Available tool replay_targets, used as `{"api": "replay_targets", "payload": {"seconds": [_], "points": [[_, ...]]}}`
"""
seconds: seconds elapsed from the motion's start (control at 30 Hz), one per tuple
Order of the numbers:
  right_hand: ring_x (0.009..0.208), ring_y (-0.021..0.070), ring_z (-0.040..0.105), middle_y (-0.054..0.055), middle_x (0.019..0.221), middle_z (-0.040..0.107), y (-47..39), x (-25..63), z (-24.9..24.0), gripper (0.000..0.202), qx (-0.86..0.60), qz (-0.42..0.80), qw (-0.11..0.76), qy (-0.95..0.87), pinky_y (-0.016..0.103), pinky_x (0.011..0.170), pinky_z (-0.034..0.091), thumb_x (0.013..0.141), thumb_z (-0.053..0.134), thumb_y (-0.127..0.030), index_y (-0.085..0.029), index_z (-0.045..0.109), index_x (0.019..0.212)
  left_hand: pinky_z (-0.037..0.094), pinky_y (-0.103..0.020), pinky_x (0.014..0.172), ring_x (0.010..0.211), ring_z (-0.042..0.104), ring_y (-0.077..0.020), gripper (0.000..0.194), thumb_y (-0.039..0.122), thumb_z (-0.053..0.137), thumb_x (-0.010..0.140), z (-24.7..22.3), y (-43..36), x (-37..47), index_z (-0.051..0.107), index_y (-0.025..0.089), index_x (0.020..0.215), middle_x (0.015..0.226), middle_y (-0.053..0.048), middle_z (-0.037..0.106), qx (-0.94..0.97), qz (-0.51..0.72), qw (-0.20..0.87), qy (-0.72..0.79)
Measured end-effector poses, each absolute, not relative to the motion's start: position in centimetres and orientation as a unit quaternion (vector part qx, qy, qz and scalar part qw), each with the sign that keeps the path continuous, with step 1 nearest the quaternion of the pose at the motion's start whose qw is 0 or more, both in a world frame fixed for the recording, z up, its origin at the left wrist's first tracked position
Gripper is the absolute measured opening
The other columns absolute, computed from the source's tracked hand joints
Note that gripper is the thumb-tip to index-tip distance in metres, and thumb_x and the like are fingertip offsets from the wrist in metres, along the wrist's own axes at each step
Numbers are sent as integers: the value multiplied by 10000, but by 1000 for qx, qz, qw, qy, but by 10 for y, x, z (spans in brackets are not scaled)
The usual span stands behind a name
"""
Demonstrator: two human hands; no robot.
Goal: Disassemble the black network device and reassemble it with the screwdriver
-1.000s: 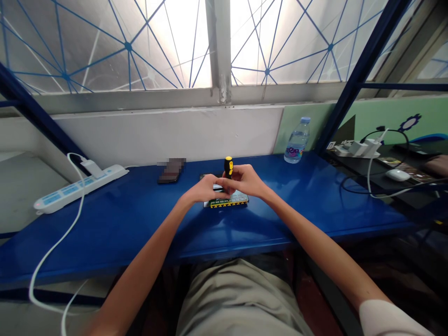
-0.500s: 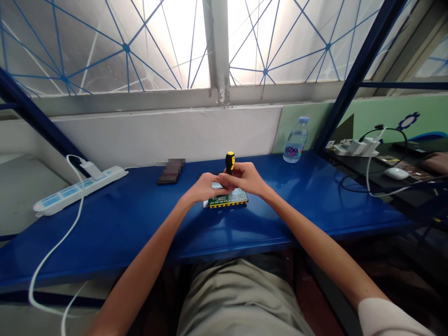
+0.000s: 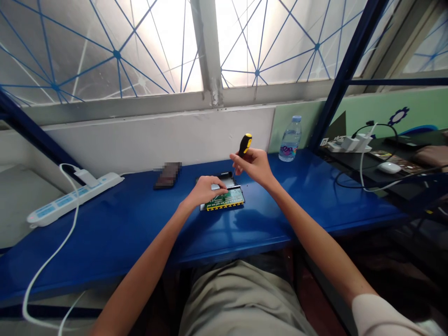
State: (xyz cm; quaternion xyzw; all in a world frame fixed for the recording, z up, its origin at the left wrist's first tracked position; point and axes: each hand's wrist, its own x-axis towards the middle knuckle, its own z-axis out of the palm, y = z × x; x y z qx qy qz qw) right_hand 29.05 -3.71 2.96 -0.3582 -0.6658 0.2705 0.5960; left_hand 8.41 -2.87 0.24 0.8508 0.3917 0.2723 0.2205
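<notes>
My right hand is closed round a screwdriver with a black and yellow handle. The screwdriver leans, its handle up and its thin shaft pointing down, above the back of a circuit board. That green circuit board, edged by a yellow strip at the front, lies on the blue table with a dark casing behind it. My left hand rests over the board's left part, thumb and forefinger brought together at its upper edge. Whatever is between those fingertips is too small to make out.
A blurred dark phone-like object lies left of the board on the blue table. A white power strip with a cable is at far left. A water bottle stands back right. Another person's hand and a white mouse are at right.
My right hand has lifted the screwdriver up and to the right, off the board, and the tool now tilts. My left hand has stayed at the board, whose back part now shows.
</notes>
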Motion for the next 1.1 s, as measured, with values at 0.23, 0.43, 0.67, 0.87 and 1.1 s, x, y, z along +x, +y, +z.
{"api": "replay_targets", "payload": {"seconds": [0.23, 0.43, 0.67, 0.87, 1.1], "points": [[495, 180, 635, 12, 576, 646, -32, 320, 38, 370, -443, 68, 634, -630, 320, 579, 501, 867, 649, -542, -201, 619, 725, 474, -308, 811, 845, 691, -221, 158, 331, 719, 865, 3, -13, 134, 794, 197, 827, 879, -55, 771, 916, 220, 84, 326], [483, 172, 603, 4, 524, 606, -24, 334, 35, 327, -467, 15, 624, -626, 302, 556, 459, 881, 638, -471, -205, 605, 694, 477, -375, 886, 1003, 688, -288, 211, 319, 713, 887, -5, -8, 160, 798, 165, 1004, 1077, -111, 767, 914, 209, 39, 346], [502, 169, 618, 3, 530, 623, -28, 327, 35, 280, -464, 42, 601, -649, 293, 572, 460, 871, 634, -427, -186, 636, 729, 513, -351, 908, 984, 712, -248, 193, 289, 693, 870, -5, -13, 114, 797, 185, 995, 1033, -76, 779, 861, 328, 107, 375], [487, 164, 651, 33, 647, 700, -35, 290, 36, 325, -397, 225, 577, -677, 288, 536, 497, 859, 654, -492, -170, 652, 813, 525, -354, 920, 998, 717, -266, 298, 398, 732, 824, 16, -25, 76, 798, 169, 1001, 1042, -85, 783, 820, 353, 247, 377], [557, 146, 616, 22, 574, 636, -30, 236, 39, 418, -384, 253, 504, -731, 264, 551, 435, 861, 651, -541, -178, 587, 665, 548, -365, 895, 1009, 714, -300, 360, 414, 784, 762, 16, -26, 40, 805, 163, 1019, 1037, -93, 787, 789, 311, 364, 385]]}}
